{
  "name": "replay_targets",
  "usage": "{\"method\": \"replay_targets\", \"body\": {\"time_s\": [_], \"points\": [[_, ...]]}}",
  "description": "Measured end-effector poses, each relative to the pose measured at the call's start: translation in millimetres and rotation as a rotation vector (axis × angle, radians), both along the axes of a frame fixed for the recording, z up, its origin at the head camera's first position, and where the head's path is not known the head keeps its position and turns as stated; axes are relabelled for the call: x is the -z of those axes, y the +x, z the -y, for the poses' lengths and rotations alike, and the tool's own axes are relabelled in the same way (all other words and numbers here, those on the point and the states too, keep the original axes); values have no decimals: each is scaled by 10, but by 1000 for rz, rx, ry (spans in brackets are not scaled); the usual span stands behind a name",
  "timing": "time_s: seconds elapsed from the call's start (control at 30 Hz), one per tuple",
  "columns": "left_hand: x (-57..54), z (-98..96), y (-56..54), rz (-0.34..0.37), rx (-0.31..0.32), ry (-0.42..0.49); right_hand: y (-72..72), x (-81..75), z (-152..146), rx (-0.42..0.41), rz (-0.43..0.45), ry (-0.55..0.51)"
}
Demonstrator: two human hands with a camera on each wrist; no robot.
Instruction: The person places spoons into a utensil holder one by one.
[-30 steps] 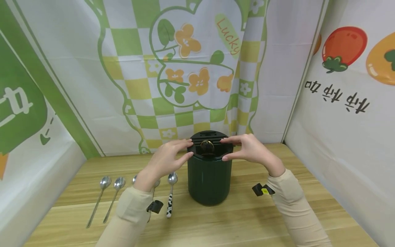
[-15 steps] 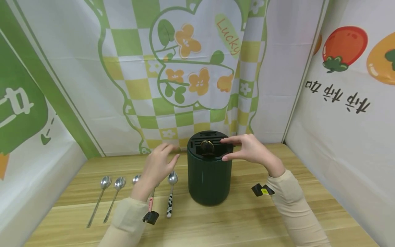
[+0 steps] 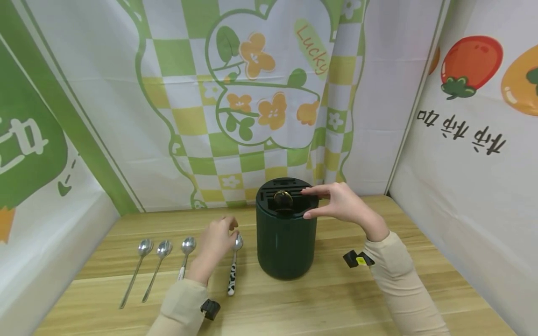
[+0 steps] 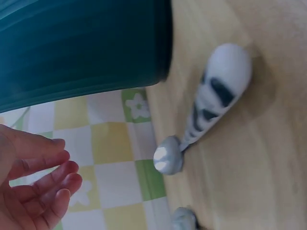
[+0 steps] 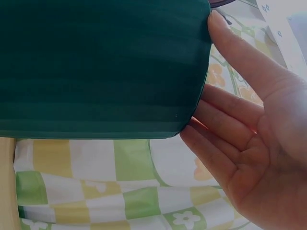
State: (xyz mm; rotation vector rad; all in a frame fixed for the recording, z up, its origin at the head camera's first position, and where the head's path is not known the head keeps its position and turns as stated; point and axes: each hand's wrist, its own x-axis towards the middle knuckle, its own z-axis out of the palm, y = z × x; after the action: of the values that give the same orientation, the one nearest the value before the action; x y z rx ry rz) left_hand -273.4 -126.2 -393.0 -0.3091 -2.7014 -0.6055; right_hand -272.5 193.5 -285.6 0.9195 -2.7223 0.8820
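A dark green utensil holder (image 3: 286,247) with a slotted black top (image 3: 283,182) stands upright on the table. A round dark piece with a gold rim (image 3: 283,199) shows in its opening. My right hand (image 3: 341,204) rests at the holder's right rim, thumb in front and fairly straight fingers behind. To the holder's left, my left hand (image 3: 215,245) hovers over the spoons with loosely bent fingers and nothing between them. The cow-print spoon (image 4: 211,103) lies beside that hand. A white-handled spoon (image 3: 187,247) is on its other side; my left hand and forearm cover the spot between.
Two plain metal spoons (image 3: 138,268) (image 3: 157,268) lie further left on the wooden table (image 3: 328,308). A checked green and yellow cloth (image 3: 193,121) hangs behind the table. A printed white wall panel (image 3: 462,177) borders the right side.
My left hand has let go of the holder's left rim and moved left and down over the spoons. My right hand has stayed at the rim.
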Motion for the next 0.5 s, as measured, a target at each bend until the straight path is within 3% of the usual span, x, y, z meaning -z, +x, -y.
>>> {"method": "replay_targets", "body": {"time_s": [0.3, 0.5], "points": [[145, -47, -36, 132, -57, 19, 10, -14, 2, 6, 12, 1], [214, -70, -73, 177, -99, 10, 5, -11, 2, 3, 19, -2]]}}
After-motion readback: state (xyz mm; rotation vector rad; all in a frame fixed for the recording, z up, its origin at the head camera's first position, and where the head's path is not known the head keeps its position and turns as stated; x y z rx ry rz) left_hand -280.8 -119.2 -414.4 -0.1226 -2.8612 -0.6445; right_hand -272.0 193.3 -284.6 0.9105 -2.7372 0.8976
